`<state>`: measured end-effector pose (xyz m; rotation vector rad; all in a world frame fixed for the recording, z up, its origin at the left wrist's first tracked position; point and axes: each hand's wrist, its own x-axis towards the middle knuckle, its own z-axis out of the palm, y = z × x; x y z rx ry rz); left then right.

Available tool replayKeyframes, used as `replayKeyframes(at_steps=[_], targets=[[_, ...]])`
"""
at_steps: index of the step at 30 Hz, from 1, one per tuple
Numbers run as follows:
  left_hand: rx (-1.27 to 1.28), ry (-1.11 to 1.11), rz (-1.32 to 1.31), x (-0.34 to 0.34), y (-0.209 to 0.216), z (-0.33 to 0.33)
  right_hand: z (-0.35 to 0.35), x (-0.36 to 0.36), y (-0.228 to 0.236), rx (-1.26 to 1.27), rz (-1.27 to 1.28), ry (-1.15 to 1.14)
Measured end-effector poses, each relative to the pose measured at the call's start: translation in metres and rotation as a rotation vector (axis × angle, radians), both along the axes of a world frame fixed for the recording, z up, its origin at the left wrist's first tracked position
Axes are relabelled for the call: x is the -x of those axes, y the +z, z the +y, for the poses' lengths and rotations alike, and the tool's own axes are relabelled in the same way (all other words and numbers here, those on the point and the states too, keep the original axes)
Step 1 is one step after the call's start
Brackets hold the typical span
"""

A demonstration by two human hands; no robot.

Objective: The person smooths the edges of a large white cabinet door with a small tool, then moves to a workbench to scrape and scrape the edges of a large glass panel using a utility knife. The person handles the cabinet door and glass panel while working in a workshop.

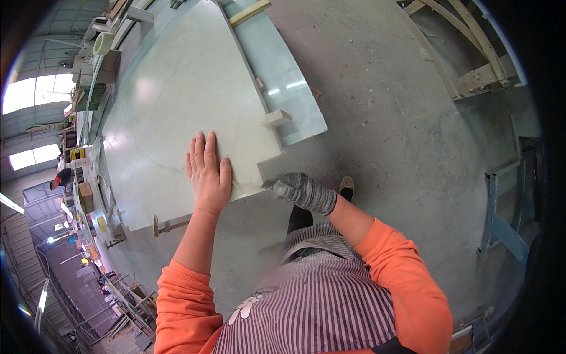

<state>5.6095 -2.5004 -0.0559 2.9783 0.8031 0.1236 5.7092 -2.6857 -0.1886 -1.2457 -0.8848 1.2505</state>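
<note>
A large pale stone slab (171,88) with a polished face lies in front of me, a step cut out of its near right corner. Bare, my left hand (207,171) rests flat on the slab near its front edge, fingers stretched out. My right hand (298,190), in a grey knitted glove, is closed at the notched corner. Its fingers pinch a small dark flat piece (268,183) against the slab's edge; what kind of thing this is I cannot make out.
Under the slab lies a greenish sheet (295,100), with a pale block (276,118) and a wooden strip (250,13) on it. A wooden frame (480,76) stands far right, a blue-grey metal frame (507,236) below it. Cluttered benches line the left, where a person (62,178) is.
</note>
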Motion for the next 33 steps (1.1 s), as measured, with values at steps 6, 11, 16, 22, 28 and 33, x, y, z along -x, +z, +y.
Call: replayKeyframes(at_steps=[6, 11, 16, 22, 28, 33], targets=[[0.003, -0.001, 0.000, 0.000, 0.000, 0.001, 0.008, 0.004, -0.004, -0.335, -0.174, -0.192], [0.012, 0.006, 0.000, 0.000, 0.001, 0.000, -0.006, 0.007, -0.001, -0.099, 0.045, -0.156], [0.002, 0.006, 0.005, 0.000, 0.001, 0.000, 0.001, 0.004, -0.001, -0.032, 0.148, -0.115], [0.011, 0.002, 0.006, 0.000, 0.001, 0.000, -0.017, -0.007, -0.007, -0.264, 0.071, -0.069], [0.024, 0.010, 0.015, -0.001, 0.002, -0.001, -0.039, -0.032, 0.024, -0.021, 0.394, -0.277], [0.033, 0.017, 0.029, 0.000, 0.002, 0.000, -0.051, -0.041, 0.064, 0.284, 0.351, -0.308]])
